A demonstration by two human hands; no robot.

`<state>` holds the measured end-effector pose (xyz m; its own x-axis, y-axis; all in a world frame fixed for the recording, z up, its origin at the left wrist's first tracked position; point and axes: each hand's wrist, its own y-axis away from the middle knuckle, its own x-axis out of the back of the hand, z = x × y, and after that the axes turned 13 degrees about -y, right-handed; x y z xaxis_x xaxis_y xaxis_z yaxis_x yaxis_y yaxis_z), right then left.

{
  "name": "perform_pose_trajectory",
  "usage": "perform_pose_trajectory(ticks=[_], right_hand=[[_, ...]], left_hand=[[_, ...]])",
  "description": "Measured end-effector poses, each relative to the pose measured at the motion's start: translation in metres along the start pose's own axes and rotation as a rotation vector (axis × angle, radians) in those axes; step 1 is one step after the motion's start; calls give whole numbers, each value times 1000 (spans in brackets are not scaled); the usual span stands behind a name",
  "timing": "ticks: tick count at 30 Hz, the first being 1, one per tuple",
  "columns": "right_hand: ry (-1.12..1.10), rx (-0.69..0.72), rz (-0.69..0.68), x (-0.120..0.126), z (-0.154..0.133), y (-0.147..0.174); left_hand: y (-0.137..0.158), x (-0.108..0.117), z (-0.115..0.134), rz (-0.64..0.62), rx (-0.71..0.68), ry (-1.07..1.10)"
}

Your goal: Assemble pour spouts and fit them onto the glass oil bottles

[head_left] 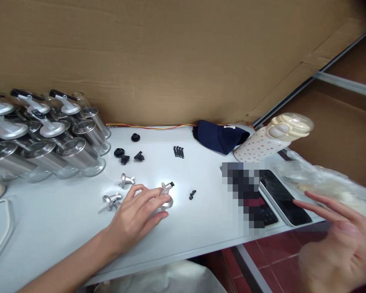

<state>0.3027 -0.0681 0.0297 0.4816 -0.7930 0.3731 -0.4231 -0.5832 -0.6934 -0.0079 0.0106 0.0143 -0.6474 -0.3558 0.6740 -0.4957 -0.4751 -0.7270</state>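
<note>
My left hand [137,219] has its thumb and fingers closed around a silver pourer spout [167,201] with a small black tip, at the middle of the table. Two more silver pourer spouts [126,180] lie just left of that hand. Behind them are several black ribbed stoppers [119,153]. Slim black levers [178,152] lie side by side farther back, and tiny black caps [192,195] are to the right of the held spout. Out past the table's right front edge, my right hand [341,240] has two fingers stretched toward a phone [286,197]; it holds nothing I can see.
Several steel-and-glass bottles [75,156], some topped with pourers, crowd the left. A navy cap [221,137] and a dotted drink bottle [260,142] stand at the back right, near clear plastic bags [329,185]. A cardboard wall [171,61] rises behind the table.
</note>
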Motion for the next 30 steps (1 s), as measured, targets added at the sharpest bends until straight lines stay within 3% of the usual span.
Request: perform_pose_trajectory(ticks=[2, 4, 7, 11, 18, 23, 30], right_hand=[[-149, -37, 130, -12, -15, -1], [-289, -89, -71, -32, -32, 4], [-513, -13, -460, -68, -55, 19], [-730, 134, -645, -103, -74, 39], [-790, 263, -688, -108, -72, 44], [-772, 272, -597, -109, -71, 48], [-780, 243, -568, -108, -70, 51]], left_hand=[[-1, 0, 0, 1, -8, 7], [-2, 0, 1, -4, -16, 9], [-2, 0, 0, -24, -24, 8], [3, -1, -2, -51, -15, 15], [4, -1, -2, -51, 6, 26], [0, -1, 1, -60, -2, 42], [1, 4, -6, -111, -59, -6]])
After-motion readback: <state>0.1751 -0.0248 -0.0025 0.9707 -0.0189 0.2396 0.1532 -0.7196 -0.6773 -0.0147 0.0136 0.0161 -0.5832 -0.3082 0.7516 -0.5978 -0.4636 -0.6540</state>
